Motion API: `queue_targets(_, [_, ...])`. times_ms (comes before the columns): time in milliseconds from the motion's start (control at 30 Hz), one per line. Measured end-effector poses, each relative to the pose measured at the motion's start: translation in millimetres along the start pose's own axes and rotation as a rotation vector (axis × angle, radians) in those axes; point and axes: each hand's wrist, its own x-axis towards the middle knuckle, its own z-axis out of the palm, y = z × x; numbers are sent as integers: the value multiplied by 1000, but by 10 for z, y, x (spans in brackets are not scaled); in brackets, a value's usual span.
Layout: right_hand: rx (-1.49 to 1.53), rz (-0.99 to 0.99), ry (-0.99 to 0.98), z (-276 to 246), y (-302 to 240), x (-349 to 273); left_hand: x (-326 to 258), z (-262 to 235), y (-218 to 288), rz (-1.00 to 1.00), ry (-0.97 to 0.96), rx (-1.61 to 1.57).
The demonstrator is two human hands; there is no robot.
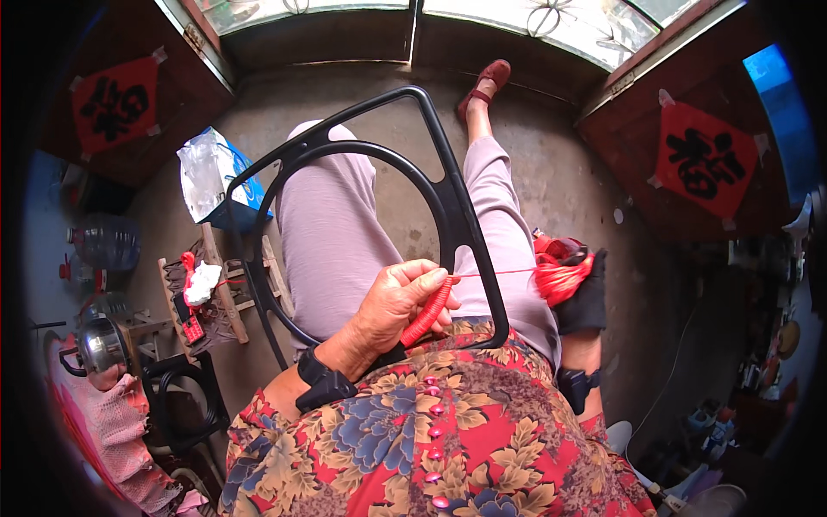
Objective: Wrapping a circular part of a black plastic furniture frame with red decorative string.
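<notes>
A black frame [472,228], four-sided with a round ring inside it, rests across my lap and thighs. Red cord [424,326] is wound tightly in close turns around the near right part of the ring. My left hand [401,303] is closed around that wrapped part, its thumb pressing where the cord leaves the ring. From there a single strand runs taut to the right. It reaches a loose red cord bundle [562,274] held in my right hand [584,297], which wears a black glove. Most of the right fingers are hidden behind the bundle.
At the left, a low wooden stool [226,302] carries red cord and white crumpled material. Beyond it stands a blue and white box [211,177] with clear plastic. Another black frame [185,401] leans near a metal pot [102,345]. Glazed doors [413,39] lie ahead.
</notes>
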Motion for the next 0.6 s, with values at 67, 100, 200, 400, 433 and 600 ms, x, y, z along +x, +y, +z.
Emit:
queue_targets(67, [5, 9, 5, -105, -164, 89, -8, -27, 27, 13, 0, -11])
queue_targets(100, [6, 14, 10, -86, -220, 95, -11, -21, 22, 16, -1, -11])
queue_targets(200, [-15, 86, -59, 52, -172, 168, -15, -2, 14, 14, 29, 18])
queue_targets(400, [-1311, -426, -269, 763, 315, 331, 23, 31, 4, -91, -2, 30])
queue_targets(433, [-1254, -423, -284, 910, 356, 351, 31, 45, 13, -90, -6, 36])
queue_targets(600, [-694, 2, -573, 1314, 545, 358, 57, 65, 2, -156, -30, 32])
